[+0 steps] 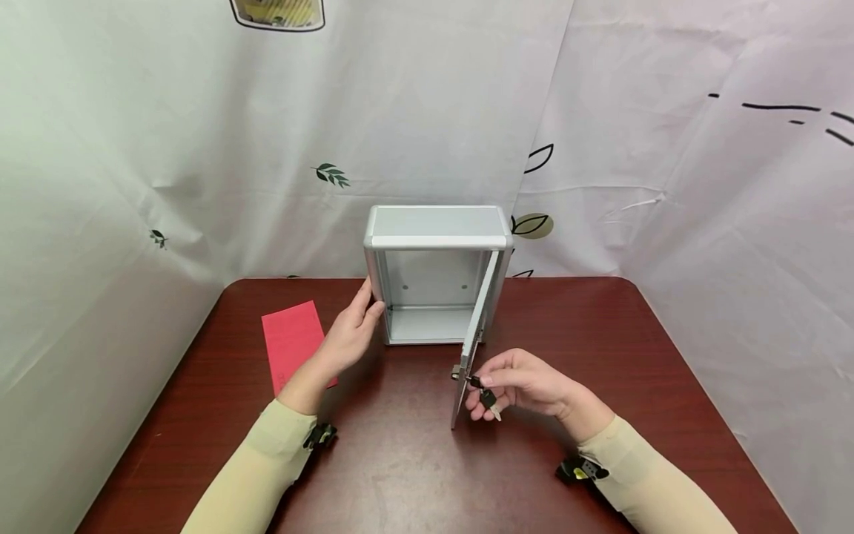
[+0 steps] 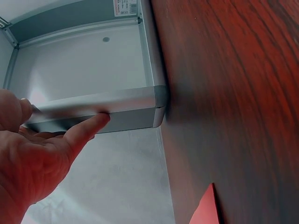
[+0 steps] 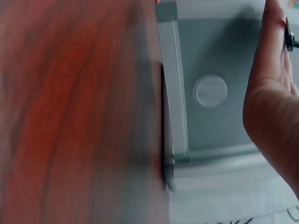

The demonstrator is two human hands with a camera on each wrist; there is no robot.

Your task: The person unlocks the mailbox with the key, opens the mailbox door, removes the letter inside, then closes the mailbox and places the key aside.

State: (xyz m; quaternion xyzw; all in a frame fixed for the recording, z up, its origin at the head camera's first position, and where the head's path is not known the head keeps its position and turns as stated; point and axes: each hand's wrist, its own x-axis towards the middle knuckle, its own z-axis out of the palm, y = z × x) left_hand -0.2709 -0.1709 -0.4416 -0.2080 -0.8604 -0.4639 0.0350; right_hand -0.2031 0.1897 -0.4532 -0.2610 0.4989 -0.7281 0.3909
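A silver-grey box (image 1: 437,226) stands upright on the table, its hinged door (image 1: 475,326) swung out toward the front on the right. My left hand (image 1: 352,330) rests against the box's left side with fairly straight fingers; the left wrist view shows a finger (image 2: 88,128) on the outer wall. The right hand (image 1: 523,382) pinches the black head of a key (image 1: 475,381) at the door's lock. From it hangs a second black-headed key (image 1: 490,400). On the door's inner face sits a small metal latch (image 1: 457,371). In the right wrist view the keys are mostly cut off.
A red envelope (image 1: 290,341) lies on the dark red wooden table (image 1: 567,319), left of the box and partly under the left forearm. Whitish printed fabric (image 1: 427,111) hangs behind and along both sides. Inside the box, a white label (image 2: 125,7) shows.
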